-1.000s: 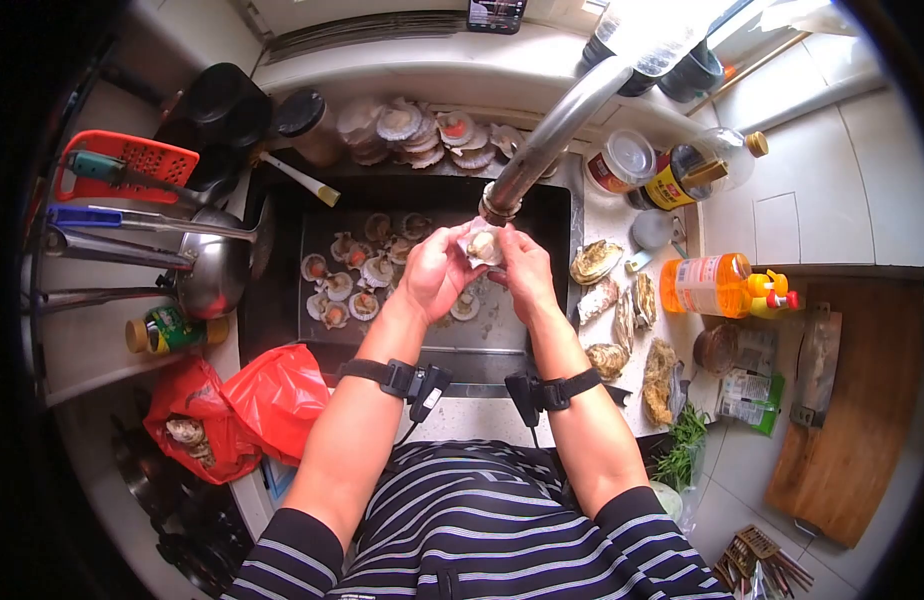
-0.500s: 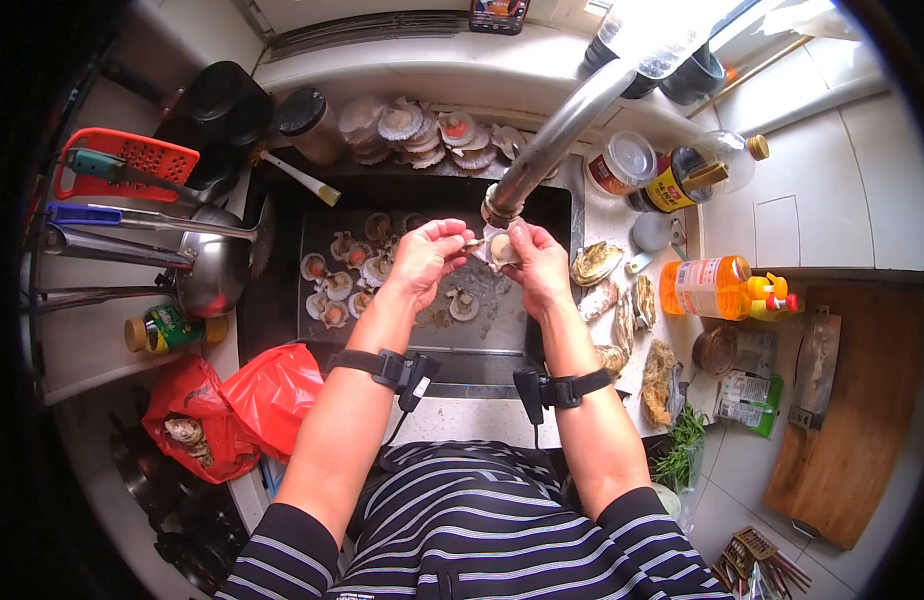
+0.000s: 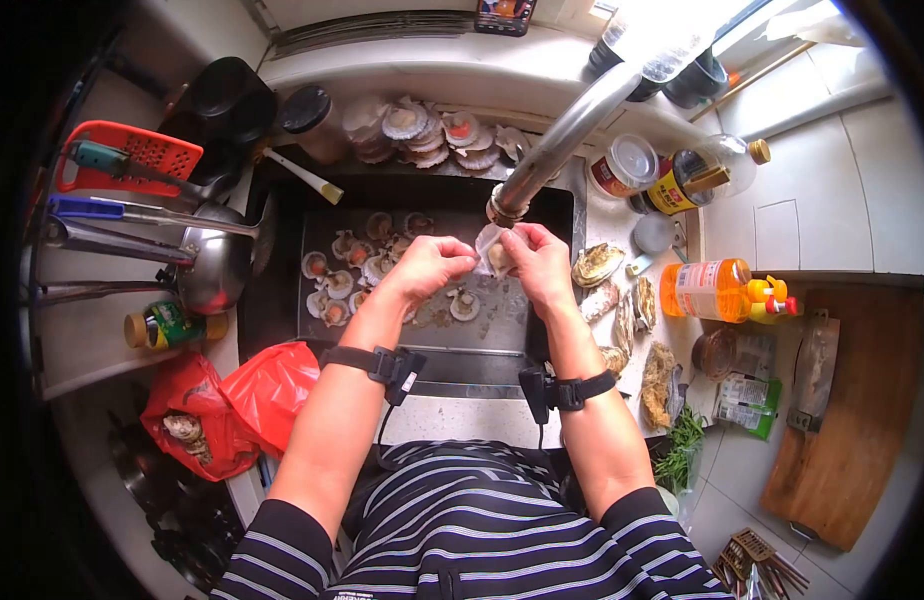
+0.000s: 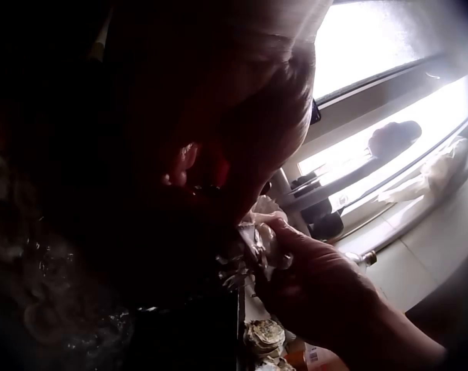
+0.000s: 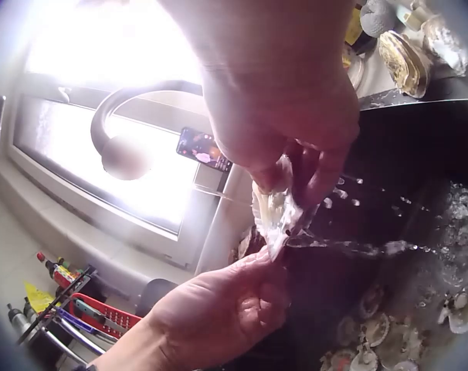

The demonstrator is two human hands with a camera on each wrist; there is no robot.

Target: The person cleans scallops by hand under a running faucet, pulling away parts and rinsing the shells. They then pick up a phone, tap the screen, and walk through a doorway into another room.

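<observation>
Below the faucet (image 3: 509, 205), my right hand (image 3: 542, 265) holds a scallop in its half shell (image 3: 495, 252), with fingers and thumb at its right side. Fingertips of my left hand (image 3: 429, 270) pinch the shell's left edge, curled together. In the right wrist view the scallop shell (image 5: 274, 212) is tilted, and water streams off it into the black sink (image 3: 437, 362). The left wrist view is mostly dark. Other scallops (image 3: 337, 285) on half shells lie at the left of the sink, and a single scallop (image 3: 464, 304) sits below my hands.
Stacked scallop shells (image 3: 417, 130) line the sink's back ledge. Oysters (image 3: 596, 263) and an orange bottle (image 3: 704, 288) stand on the right counter. A red bag (image 3: 272, 395) lies at the front left; a knife (image 3: 814, 370) rests on the cutting board (image 3: 852, 420) at right.
Both hands first held the scallop face up. My left hand drew away leftward with a small bit between its fingertips, then came back to the shell, which now stands more on edge.
</observation>
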